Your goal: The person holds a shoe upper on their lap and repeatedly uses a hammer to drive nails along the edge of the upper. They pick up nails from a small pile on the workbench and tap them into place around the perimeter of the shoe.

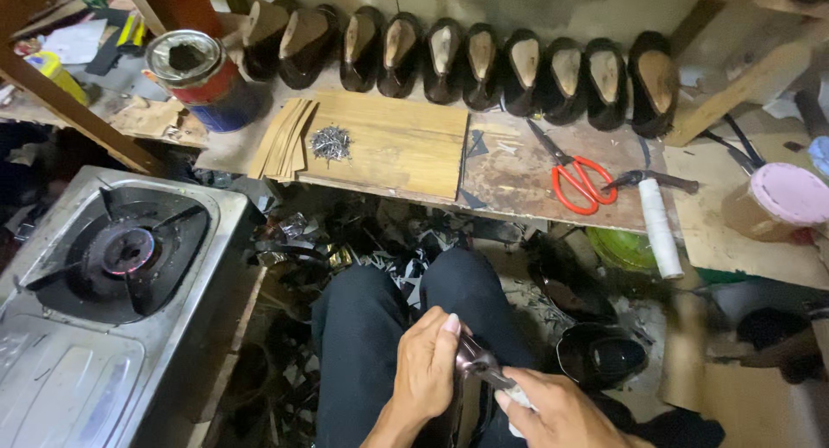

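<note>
Ten dark shoes stretched over pale wooden lasts [458, 57] are standing in one row along the back of the workbench, soles facing out. One more glossy black shoe [602, 355] is lying on the floor below. One pair of red-handled scissors [577, 178] is resting on the bench, and one hammer with a white wrapped handle [658, 219] is lying beside it. One small heap of grey metal nails [330, 143] is sitting on one pale rectangular wooden board [399, 146]. One open round tin can with red and blue sides [203, 78] is standing at the left. One single-burner steel gas stove [112, 266] is sitting lower left. One pink-lidded round container [781, 200] is standing at the right. Two hands are showing.
</note>
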{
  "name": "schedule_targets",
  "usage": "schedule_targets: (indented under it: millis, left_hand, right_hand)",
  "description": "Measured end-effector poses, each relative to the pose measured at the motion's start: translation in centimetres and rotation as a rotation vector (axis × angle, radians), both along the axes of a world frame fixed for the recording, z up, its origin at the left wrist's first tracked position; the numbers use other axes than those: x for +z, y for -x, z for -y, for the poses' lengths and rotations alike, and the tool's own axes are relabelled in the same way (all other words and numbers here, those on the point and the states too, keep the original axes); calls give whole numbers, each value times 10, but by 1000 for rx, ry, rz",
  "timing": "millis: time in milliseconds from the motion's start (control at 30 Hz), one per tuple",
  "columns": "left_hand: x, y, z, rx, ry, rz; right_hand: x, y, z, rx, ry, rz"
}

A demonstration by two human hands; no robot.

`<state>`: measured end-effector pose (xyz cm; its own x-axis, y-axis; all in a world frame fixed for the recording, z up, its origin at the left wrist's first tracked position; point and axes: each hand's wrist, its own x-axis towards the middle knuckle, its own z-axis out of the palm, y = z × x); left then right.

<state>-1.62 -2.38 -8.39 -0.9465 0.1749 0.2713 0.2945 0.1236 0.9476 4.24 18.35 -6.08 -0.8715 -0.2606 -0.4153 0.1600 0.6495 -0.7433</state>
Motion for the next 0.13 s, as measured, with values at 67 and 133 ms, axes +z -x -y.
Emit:
schedule_targets:
  millis: [67, 133]
  left_hand:
    - [-7, 0, 4, -33, -24, 108]
    - [-13, 4, 10, -98, -98, 296]
  right_hand:
    - [-4, 3, -13, -5, 20, 86]
    - [-4, 9, -25, 26, 44, 72]
